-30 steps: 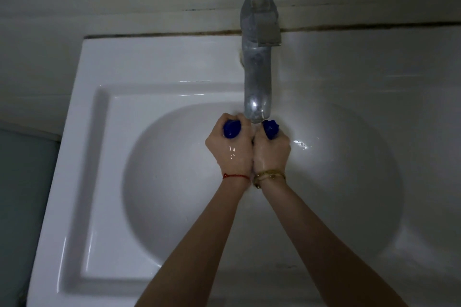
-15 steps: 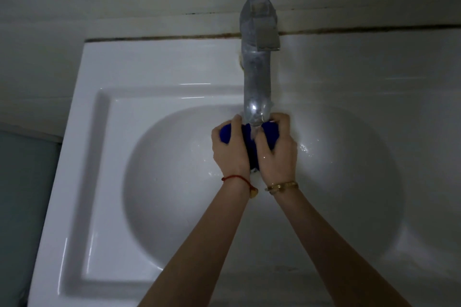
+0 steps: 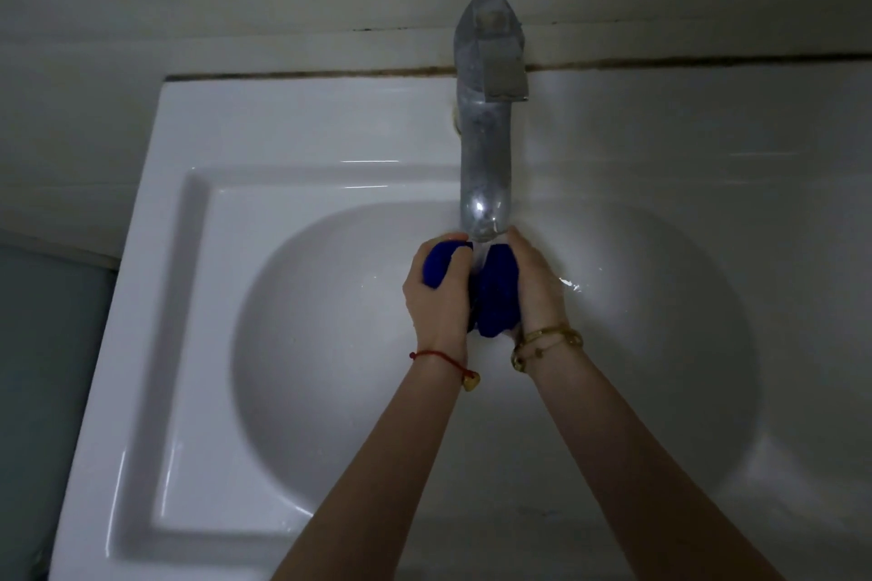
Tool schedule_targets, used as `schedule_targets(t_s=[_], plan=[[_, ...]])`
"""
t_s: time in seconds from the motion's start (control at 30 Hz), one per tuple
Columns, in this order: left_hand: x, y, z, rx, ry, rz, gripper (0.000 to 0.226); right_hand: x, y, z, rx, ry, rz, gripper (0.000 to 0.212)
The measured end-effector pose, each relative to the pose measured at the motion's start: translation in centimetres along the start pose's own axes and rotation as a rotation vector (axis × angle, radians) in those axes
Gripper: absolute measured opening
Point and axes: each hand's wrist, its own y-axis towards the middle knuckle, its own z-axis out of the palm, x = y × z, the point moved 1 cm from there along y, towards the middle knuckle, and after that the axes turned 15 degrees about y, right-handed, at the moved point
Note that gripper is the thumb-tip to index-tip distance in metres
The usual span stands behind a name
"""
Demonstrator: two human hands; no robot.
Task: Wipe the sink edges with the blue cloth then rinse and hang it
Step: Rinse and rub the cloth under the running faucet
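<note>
Under the faucet (image 3: 486,146) spout, at twelve o'clock of the sink (image 3: 155,297) bowl, the left hand (image 3: 441,293) and right hand (image 3: 533,283) are both clenching the bunched blue cloth (image 3: 495,297). Soaked, it is probably handling soft, heavy and slippery; gripping its ends suits wringing.

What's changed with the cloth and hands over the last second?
Both hands have opened apart: the left hand and right hand were pressed together, hiding most of the bunched blue cloth; now more shows. Both keep their grip under the metal tap, over the white sink.
</note>
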Motion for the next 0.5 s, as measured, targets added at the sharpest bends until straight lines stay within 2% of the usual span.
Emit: schedule_targets(t_s=[0.13,0.2,0.33,0.43,0.5], plan=[[-0.4,0.0,0.3,0.018,0.079,0.174,0.031,-0.6,-0.5,0.5,0.032,-0.122,-0.078,0.027],[-0.5,0.1,0.3,0.011,0.118,0.246,0.029,-0.7,-0.9,0.7,0.007,-0.137,-0.201,0.018],[-1.0,0.1,0.3,-0.065,0.087,0.320,0.017,-0.6,-1.5,1.5,-0.039,-0.146,-0.342,0.015],[-1.0,0.0,0.7,-0.081,0.047,0.330,0.007,-0.6,-1.2,1.5,-0.087,-0.182,-0.385,0.025],[-0.9,0.0,0.9,-0.110,0.026,0.323,0.014,-0.5,-1.1,1.6,-0.097,-0.202,-0.419,0.028]])
